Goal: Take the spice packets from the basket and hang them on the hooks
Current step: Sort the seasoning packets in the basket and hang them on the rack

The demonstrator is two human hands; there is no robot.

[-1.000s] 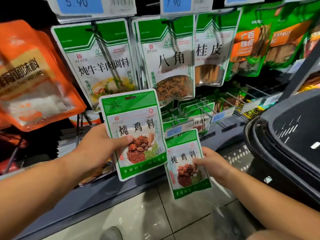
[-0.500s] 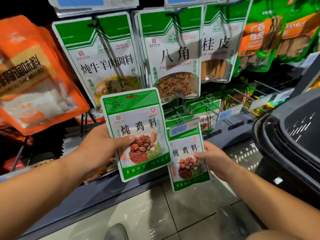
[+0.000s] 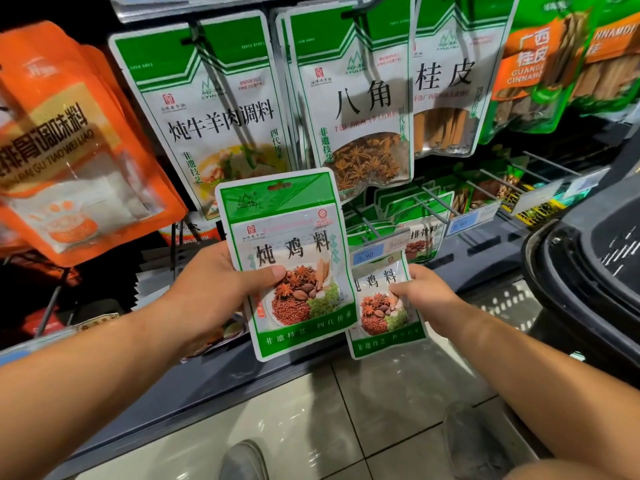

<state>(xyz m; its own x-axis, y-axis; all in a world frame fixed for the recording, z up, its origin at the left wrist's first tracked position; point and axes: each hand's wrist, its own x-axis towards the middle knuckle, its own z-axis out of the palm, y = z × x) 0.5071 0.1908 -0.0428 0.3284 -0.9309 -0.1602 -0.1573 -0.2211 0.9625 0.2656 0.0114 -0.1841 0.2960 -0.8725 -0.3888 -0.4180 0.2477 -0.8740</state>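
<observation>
Shelving (image 3: pixel 478 247) hung with rows of packets fills the view ahead of me, above a pale tiled floor (image 3: pixel 311 417). The black basket (image 3: pixel 588 271) stands at my right, well apart from both hands. A big orange packet (image 3: pixel 69 150) hangs tilted at far left. Next to it hang three large green-and-white ones: the stew seasoning packet (image 3: pixel 214 116), the star anise packet (image 3: pixel 360 98) and the cinnamon bark packet (image 3: pixel 446 81).

My left hand (image 3: pixel 207 292) grips the left spice packet (image 3: pixel 291 265) upright in front of those, with my thumb laid across its printed front and its hang hole free at the top. Its right edge overlaps the right spice packet (image 3: pixel 381 306), which sits lower. My right hand (image 3: pixel 426 296) pinches that one by its right edge. Its top is hidden behind a small price tag (image 3: pixel 377 249) on the end of a hook (image 3: pixel 363 220), so I cannot tell whether it is threaded on.
</observation>
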